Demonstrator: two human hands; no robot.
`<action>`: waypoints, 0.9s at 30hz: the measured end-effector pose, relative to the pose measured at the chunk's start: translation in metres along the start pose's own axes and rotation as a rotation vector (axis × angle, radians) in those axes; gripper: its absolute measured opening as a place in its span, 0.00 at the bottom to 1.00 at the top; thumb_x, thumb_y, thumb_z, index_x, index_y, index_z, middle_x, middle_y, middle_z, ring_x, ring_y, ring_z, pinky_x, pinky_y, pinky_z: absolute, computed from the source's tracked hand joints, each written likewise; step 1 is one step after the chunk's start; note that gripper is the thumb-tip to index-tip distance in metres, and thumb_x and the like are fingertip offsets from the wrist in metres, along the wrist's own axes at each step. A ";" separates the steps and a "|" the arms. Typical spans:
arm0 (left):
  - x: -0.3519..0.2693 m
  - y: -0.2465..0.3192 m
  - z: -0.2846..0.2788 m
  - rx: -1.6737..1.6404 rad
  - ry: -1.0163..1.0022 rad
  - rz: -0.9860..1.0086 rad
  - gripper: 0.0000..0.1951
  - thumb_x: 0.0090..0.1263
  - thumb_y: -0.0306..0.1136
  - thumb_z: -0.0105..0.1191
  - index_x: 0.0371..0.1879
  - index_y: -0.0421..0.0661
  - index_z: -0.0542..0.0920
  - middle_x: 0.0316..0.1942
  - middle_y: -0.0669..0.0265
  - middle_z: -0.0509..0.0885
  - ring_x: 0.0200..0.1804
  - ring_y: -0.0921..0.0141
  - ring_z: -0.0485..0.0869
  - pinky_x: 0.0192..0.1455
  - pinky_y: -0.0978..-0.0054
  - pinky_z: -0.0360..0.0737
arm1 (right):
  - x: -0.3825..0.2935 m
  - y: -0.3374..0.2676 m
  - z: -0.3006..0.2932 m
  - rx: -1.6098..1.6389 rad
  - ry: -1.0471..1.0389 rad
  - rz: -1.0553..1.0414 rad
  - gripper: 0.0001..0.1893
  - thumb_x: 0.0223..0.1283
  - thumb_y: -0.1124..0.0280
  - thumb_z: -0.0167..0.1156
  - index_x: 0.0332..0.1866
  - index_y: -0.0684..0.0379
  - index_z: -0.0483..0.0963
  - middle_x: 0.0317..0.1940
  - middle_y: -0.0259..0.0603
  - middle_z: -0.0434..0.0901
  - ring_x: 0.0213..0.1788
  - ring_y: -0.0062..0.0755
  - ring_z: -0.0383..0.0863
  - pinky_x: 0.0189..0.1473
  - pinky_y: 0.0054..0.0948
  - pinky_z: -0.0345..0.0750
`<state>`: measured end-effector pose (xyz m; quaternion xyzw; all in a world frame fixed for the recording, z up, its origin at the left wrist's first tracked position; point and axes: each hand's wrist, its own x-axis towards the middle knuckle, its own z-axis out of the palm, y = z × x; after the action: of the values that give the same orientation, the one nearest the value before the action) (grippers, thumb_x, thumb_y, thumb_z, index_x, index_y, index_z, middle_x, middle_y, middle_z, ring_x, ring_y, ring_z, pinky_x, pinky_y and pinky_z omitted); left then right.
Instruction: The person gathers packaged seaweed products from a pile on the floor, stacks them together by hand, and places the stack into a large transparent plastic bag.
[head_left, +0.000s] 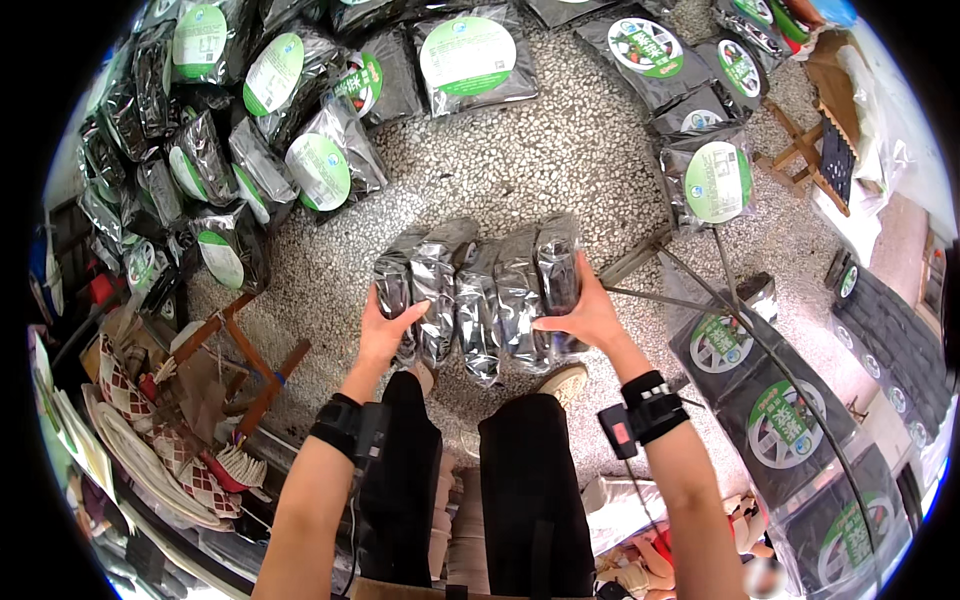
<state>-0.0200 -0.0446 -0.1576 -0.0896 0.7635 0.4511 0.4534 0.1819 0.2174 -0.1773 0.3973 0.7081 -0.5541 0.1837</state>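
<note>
Several clear plastic packs of a dark dried food, seemingly seaweed (478, 300), stand on edge in a row before me, above the speckled floor. My left hand (386, 326) presses the row's left end, thumb laid over the front of the packs. At the opposite end, my right hand (592, 311) clasps the outermost pack, its thumb reaching inward. The row is squeezed between both hands, with narrow gaps between some packs. Whether its underside touches the floor, I cannot tell.
Similar packs with green-and-white labels (319, 169) heap up at the left. More packs (716, 180) lie at the right. A metal-framed rack (787, 420) with flat packs stands lower right. Wooden stool legs (247, 352) are at left, a small wooden stool (806, 150) upper right.
</note>
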 end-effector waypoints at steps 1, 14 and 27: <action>0.005 -0.010 0.004 -0.002 0.030 0.003 0.44 0.50 0.37 0.74 0.64 0.36 0.63 0.52 0.58 0.78 0.51 0.68 0.78 0.55 0.72 0.75 | -0.003 0.008 0.005 0.087 0.019 0.029 0.71 0.23 0.54 0.83 0.74 0.70 0.41 0.69 0.61 0.57 0.72 0.50 0.59 0.72 0.35 0.59; -0.040 -0.016 0.009 0.166 -0.157 -0.011 0.47 0.48 0.42 0.75 0.64 0.34 0.62 0.53 0.58 0.78 0.54 0.67 0.77 0.58 0.71 0.73 | -0.030 0.027 -0.016 0.458 -0.046 0.109 0.59 0.31 0.70 0.81 0.73 0.64 0.51 0.62 0.47 0.71 0.62 0.36 0.72 0.64 0.31 0.70; -0.024 -0.032 -0.011 0.013 -0.032 -0.119 0.31 0.59 0.42 0.68 0.54 0.34 0.72 0.46 0.56 0.82 0.46 0.70 0.81 0.49 0.73 0.78 | -0.068 0.070 -0.009 0.685 -0.059 0.189 0.58 0.31 0.68 0.81 0.72 0.65 0.52 0.61 0.48 0.71 0.58 0.36 0.75 0.58 0.30 0.75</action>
<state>0.0045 -0.0780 -0.1560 -0.1248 0.7524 0.4199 0.4919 0.2792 0.2066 -0.1718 0.4837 0.4355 -0.7511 0.1107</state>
